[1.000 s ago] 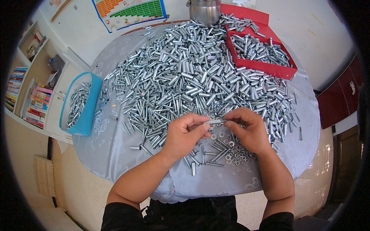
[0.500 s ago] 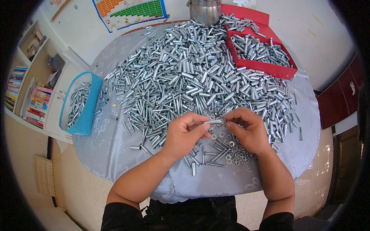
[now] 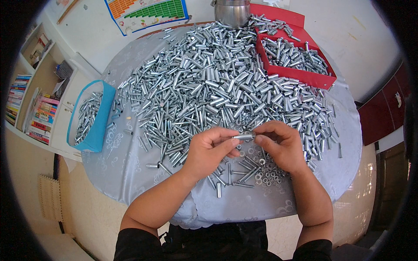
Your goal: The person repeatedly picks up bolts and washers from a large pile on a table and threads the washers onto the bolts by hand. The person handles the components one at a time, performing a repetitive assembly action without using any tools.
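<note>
Sleeve point(image 3: 244, 136) sits pinched between left hand point(image 3: 209, 150) and right hand point(image 3: 283, 150), near the washers point(image 3: 268, 178): hold it level, lightly!

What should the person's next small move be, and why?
Probably keep the silver metal piece steady with the left hand and let the right hand gently adjust its right end. The left fingers and thumb hold one end, while the right fingertips are at the other, so little reaching seems needed.
</note>
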